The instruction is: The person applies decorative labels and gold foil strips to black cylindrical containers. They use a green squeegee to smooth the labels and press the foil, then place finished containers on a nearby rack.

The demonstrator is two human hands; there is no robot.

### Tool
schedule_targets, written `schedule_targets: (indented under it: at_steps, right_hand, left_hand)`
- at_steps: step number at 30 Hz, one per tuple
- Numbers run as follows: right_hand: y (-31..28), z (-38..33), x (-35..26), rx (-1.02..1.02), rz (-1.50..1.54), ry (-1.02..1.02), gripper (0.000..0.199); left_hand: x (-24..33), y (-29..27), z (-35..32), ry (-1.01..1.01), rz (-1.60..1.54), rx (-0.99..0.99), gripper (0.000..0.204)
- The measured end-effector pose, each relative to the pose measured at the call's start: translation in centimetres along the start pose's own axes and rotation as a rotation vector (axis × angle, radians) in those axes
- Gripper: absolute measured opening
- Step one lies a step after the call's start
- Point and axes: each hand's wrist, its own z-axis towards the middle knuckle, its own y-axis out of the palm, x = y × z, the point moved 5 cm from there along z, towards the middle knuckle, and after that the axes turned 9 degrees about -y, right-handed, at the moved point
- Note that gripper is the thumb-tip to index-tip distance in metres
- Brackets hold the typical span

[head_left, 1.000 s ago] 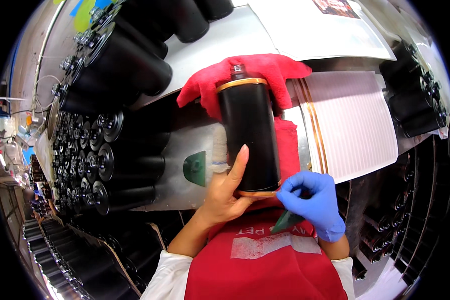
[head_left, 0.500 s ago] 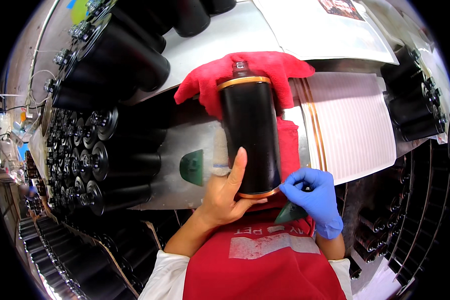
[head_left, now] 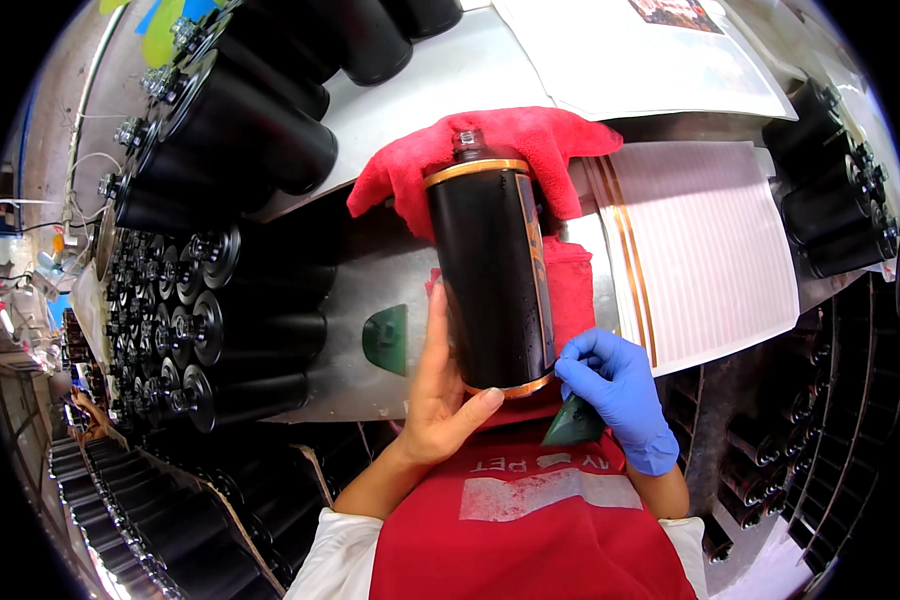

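A black cylindrical bottle (head_left: 480,280) with gold bands at both ends and a short neck lies before me, its neck end on a red cloth (head_left: 400,185). My bare left hand (head_left: 438,385) cradles its lower left side, fingers along the wall and thumb at the bottom rim. A gold pattern (head_left: 536,265) shows along the bottle's right side. My right hand (head_left: 615,395), in a blue glove, has its fingertips pinched at the bottle's lower right edge; whether they grip the edge is unclear. A green scraper (head_left: 577,423) is held in that same hand, pointing down.
Another green scraper (head_left: 385,340) lies on the metal table (head_left: 345,385), left of the bottle. Striped sheets with gold lines (head_left: 710,250) are stacked at the right. Several black bottles (head_left: 255,335) lie stacked at left; more bottles (head_left: 835,215) stand far right. White paper (head_left: 630,70) covers the back.
The bottle has rolled leftward, bringing the gold pattern into view on its right side. My left thumb has moved from its surface down to the bottom rim, and the fingers now show at its left.
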Motion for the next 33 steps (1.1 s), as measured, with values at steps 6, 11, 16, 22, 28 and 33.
schedule_targets:
  at_steps: [6, 11, 16, 22, 28, 33]
  right_hand:
    - [0.2, 0.1, -0.3, -0.045, -0.05, -0.009, 0.011]
    - [0.2, 0.3, -0.3, -0.061, -0.039, -0.016, 0.012]
    - [0.3, 0.3, -0.4, -0.069, -0.024, -0.024, 0.011]
    - [0.2, 0.5, -0.3, -0.075, -0.02, -0.018, 0.011]
    - [0.1, 0.6, -0.2, -0.074, -0.007, -0.006, 0.011]
    - [0.2, 0.6, -0.3, -0.079, -0.01, 0.007, 0.011]
  left_hand:
    - [0.1, 0.8, 0.2, -0.017, -0.04, 0.042, 0.09]
    - [0.8, 1.0, 0.6, -0.002, -0.033, 0.007, 0.094]
    - [1.0, 1.4, 0.5, -0.061, 0.019, 0.094, 0.097]
    - [1.3, 1.2, 0.7, -0.099, -0.207, 0.071, 0.101]
    - [1.4, 2.0, 0.9, -0.032, 0.111, 0.102, 0.102]
    - [1.1, 1.3, 1.0, -0.074, -0.012, 0.147, 0.102]
